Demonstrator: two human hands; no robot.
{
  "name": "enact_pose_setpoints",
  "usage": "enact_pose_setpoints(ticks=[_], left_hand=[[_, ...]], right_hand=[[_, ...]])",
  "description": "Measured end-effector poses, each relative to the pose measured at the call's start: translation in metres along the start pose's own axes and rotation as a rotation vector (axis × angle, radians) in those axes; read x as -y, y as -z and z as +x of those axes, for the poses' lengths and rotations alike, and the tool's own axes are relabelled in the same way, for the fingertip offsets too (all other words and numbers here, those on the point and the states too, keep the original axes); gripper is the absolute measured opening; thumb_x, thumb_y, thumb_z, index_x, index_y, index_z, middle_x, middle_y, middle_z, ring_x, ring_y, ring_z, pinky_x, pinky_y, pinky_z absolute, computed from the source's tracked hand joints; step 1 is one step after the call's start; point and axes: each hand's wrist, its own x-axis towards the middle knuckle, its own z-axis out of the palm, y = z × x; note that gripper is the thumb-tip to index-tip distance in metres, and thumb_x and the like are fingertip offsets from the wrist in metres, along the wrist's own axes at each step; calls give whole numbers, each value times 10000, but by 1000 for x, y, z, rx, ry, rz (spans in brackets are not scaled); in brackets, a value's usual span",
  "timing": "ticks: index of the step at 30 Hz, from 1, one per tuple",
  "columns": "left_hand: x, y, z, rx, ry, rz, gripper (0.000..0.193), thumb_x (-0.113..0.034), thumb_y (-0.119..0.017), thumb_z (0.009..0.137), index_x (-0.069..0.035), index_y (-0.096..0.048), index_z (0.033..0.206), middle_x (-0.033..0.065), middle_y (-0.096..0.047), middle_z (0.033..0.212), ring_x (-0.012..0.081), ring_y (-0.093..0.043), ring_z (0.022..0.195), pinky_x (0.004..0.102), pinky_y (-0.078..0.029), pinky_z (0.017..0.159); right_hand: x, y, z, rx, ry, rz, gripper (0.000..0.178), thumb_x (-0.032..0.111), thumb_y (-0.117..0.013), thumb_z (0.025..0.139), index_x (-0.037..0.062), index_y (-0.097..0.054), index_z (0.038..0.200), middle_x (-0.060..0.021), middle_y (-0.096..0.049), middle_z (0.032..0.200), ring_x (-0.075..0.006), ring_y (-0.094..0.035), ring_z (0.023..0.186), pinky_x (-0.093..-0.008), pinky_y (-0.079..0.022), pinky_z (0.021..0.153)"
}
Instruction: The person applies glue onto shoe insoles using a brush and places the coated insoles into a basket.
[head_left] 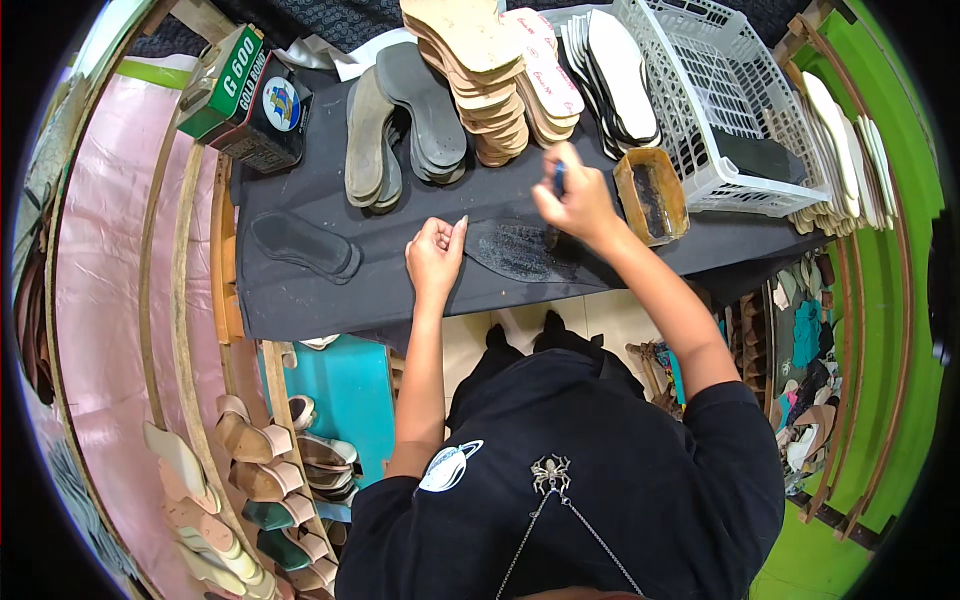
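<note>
A black shoe sole [515, 252] with wet-looking, streaky patches lies flat on the cloth-covered table. My left hand [434, 262] is closed at its left end, fingers curled and thumb at the edge. Above the right part of this sole, my right hand [578, 200] grips what looks like a brush [559, 176]; a bit of its blue handle shows, and the hand mostly hides its lower end. Just right of that hand stands an open, stained yellowish-brown tub [676, 195] with dark residue inside. A dark pair of stacked soles [305, 245] rests farther left.
Stacks of grey soles [425, 110], tan insoles [485, 100] and white insoles [620, 75] line the back. A green-and-black tin [265, 120] stands at the back left, a white plastic crate [720, 185] at the right. Shoe racks [185, 400] flank the table.
</note>
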Motion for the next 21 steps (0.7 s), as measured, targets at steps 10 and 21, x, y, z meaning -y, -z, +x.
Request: enact_pose_setpoints(ticks=[10, 21], left_hand=[[6, 0, 0, 14, -24, -34, 306, -222, -676, 738, -21, -489, 603, 50, -499, 500, 109, -446, 424, 243, -371, 439], [11, -5, 0, 38, -24, -95, 285, -186, -632, 798, -46, -454, 624, -54, -417, 518, 8, -340, 488, 170, -286, 444]], right_hand=[[8, 28, -14, 29, -68, -79, 217, 78, -567, 681, 66, -406, 826, -71, -513, 559, -195, -565, 486, -286, -427, 460], [-7, -9, -17, -243, -63, 117, 231, 90, -587, 689, 73, -423, 851, -76, -527, 565, -237, -573, 455, -317, -443, 412]])
